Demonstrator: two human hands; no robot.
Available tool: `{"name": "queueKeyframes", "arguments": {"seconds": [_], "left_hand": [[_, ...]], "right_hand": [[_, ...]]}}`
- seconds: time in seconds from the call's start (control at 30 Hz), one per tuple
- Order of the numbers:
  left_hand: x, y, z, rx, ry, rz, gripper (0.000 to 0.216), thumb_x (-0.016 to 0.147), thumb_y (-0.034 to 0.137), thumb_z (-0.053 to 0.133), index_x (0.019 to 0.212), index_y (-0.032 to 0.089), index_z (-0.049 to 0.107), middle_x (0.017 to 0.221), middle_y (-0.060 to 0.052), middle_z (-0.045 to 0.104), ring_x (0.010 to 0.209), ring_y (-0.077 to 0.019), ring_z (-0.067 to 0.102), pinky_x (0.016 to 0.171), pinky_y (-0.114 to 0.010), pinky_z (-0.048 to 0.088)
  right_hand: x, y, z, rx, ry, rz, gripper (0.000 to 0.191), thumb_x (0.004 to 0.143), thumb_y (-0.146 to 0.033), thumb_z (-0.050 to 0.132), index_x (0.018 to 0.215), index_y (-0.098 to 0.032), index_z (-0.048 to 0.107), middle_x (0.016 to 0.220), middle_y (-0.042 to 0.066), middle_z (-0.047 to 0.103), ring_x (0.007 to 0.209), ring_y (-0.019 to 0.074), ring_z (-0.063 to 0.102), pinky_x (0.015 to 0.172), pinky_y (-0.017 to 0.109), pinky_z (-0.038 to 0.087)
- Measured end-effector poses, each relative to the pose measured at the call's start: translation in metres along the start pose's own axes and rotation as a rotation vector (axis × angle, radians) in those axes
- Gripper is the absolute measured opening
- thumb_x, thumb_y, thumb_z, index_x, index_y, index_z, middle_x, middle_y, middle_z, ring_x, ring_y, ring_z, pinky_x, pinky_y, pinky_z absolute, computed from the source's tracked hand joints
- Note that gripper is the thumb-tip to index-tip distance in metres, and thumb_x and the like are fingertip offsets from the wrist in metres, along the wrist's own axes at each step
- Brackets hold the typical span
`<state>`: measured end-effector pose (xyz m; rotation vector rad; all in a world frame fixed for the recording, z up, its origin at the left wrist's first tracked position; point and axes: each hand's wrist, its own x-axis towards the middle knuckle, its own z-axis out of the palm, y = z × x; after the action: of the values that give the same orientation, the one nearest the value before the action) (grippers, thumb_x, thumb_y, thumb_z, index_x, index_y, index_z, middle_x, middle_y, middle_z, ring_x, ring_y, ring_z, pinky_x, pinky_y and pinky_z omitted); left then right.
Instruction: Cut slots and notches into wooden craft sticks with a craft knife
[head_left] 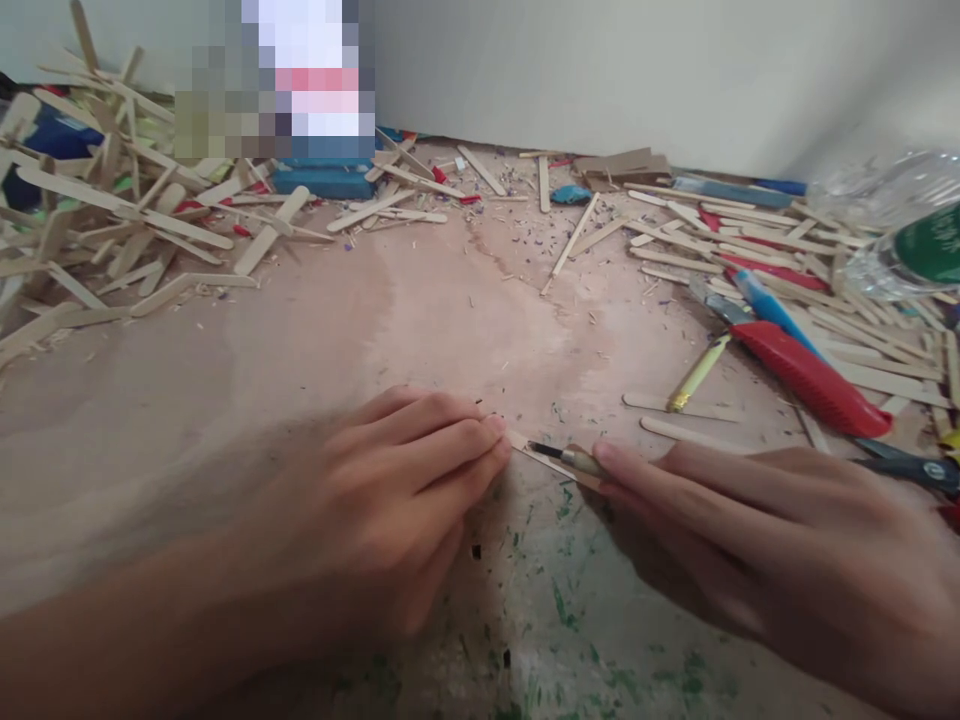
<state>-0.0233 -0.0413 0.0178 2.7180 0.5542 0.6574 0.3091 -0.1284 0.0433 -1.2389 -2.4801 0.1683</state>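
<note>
A thin wooden stick [534,456] lies flat on the worktop [420,320], low in the middle of the view between the two hands. The left hand [390,500] has its fingers drawn together, their tips pinning the stick's 9 o'clock end to the board. The right hand [765,540] grips a small knife [571,459], whose dark blade rests on the stick's other end.

At 2 o'clock, just beside the right hand, lie two loose sticks [679,420] and a yellow tool [697,372]. Beyond them are a red cutter [814,385] and a blue pen [772,315]. Further out at 2 o'clock, scattered sticks [780,245] reach a clear plastic bottle [900,225]. A tangled heap of sticks [112,220] fills 10 o'clock, with a blue box [322,182] at 11. Shavings dot the board around the hands.
</note>
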Motion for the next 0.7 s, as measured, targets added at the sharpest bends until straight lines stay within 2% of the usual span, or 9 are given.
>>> {"name": "queueKeyframes", "arguments": {"seconds": [0.1, 0.2, 0.27, 0.33, 0.4, 0.5, 0.6, 0.7], "left_hand": [[0.001, 0.001, -0.001, -0.018, -0.013, -0.015, 0.041, 0.124, 0.001, 0.054, 0.148, 0.009, 0.087, 0.145, -0.013, 0.097, 0.136, -0.0278, 0.089, 0.122, -0.046, 0.075], [0.0, 0.001, -0.002, -0.02, -0.022, -0.033, 0.043, 0.124, 0.001, 0.054, 0.151, 0.011, 0.086, 0.148, -0.012, 0.096, 0.141, -0.0266, 0.088, 0.132, -0.044, 0.074], [-0.001, 0.0, -0.004, -0.003, -0.032, -0.025, 0.045, 0.123, 0.001, 0.053, 0.155, 0.012, 0.084, 0.151, -0.011, 0.096, 0.144, -0.0255, 0.087, 0.137, -0.042, 0.072], [-0.003, -0.002, -0.005, 0.01, -0.06, 0.006, 0.046, 0.123, 0.001, 0.055, 0.16, 0.013, 0.08, 0.154, -0.01, 0.095, 0.146, -0.0246, 0.087, 0.139, -0.04, 0.072], [-0.003, -0.005, -0.006, 0.014, -0.076, 0.027, 0.045, 0.125, 0.004, 0.056, 0.164, 0.015, 0.076, 0.155, -0.01, 0.094, 0.147, -0.0247, 0.088, 0.138, -0.04, 0.073], [-0.002, -0.008, -0.006, 0.017, -0.039, 0.048, 0.039, 0.129, 0.009, 0.056, 0.162, 0.015, 0.076, 0.15, -0.01, 0.095, 0.14, -0.0257, 0.09, 0.133, -0.041, 0.076], [0.0, -0.009, -0.007, 0.024, -0.028, 0.066, 0.035, 0.129, 0.01, 0.057, 0.158, 0.015, 0.078, 0.146, -0.009, 0.097, 0.134, -0.0266, 0.092, 0.129, -0.041, 0.078], [0.001, -0.008, -0.006, 0.029, -0.009, 0.065, 0.034, 0.129, 0.009, 0.057, 0.156, 0.013, 0.079, 0.145, -0.01, 0.097, 0.134, -0.0268, 0.092, 0.128, -0.042, 0.078]], "right_hand": [[0.003, -0.005, 0.0, 0.086, -0.002, 0.058, 0.028, 0.137, -0.028, 0.06, 0.155, -0.023, 0.081, 0.092, 0.005, 0.091, 0.06, 0.0206, 0.079, 0.051, 0.037, 0.059], [0.009, -0.009, -0.002, 0.213, -0.01, 0.141, 0.032, 0.138, -0.031, 0.059, 0.133, -0.024, 0.09, 0.1, 0.008, 0.097, 0.069, 0.0217, 0.089, 0.054, 0.033, 0.064], [0.012, -0.01, -0.004, 0.253, -0.02, 0.193, 0.038, 0.139, -0.032, 0.06, 0.117, -0.024, 0.09, 0.092, 0.005, 0.095, 0.061, 0.017, 0.084, 0.051, 0.028, 0.06], [0.013, -0.012, -0.004, 0.279, -0.035, 0.232, 0.041, 0.139, -0.033, 0.063, 0.111, -0.023, 0.091, 0.081, 0.001, 0.089, 0.052, 0.0119, 0.076, 0.048, 0.024, 0.055], [0.011, -0.012, -0.003, 0.283, -0.029, 0.238, 0.038, 0.138, -0.034, 0.065, 0.117, -0.022, 0.093, 0.086, 0.002, 0.092, 0.056, 0.0121, 0.079, 0.051, 0.023, 0.057], [0.007, -0.007, -0.001, 0.237, 0.004, 0.181, 0.028, 0.137, -0.029, 0.066, 0.14, -0.021, 0.093, 0.113, 0.009, 0.1, 0.08, 0.0196, 0.095, 0.063, 0.026, 0.068], [0.004, 0.002, -0.001, 0.217, -0.008, 0.115, 0.026, 0.135, -0.025, 0.071, 0.155, -0.017, 0.086, 0.111, 0.007, 0.099, 0.081, 0.0177, 0.094, 0.065, 0.027, 0.069], [0.003, 0.007, -0.002, 0.214, -0.021, 0.085, 0.025, 0.135, -0.025, 0.071, 0.154, -0.017, 0.085, 0.115, 0.008, 0.1, 0.085, 0.0189, 0.096, 0.068, 0.027, 0.071]]}}
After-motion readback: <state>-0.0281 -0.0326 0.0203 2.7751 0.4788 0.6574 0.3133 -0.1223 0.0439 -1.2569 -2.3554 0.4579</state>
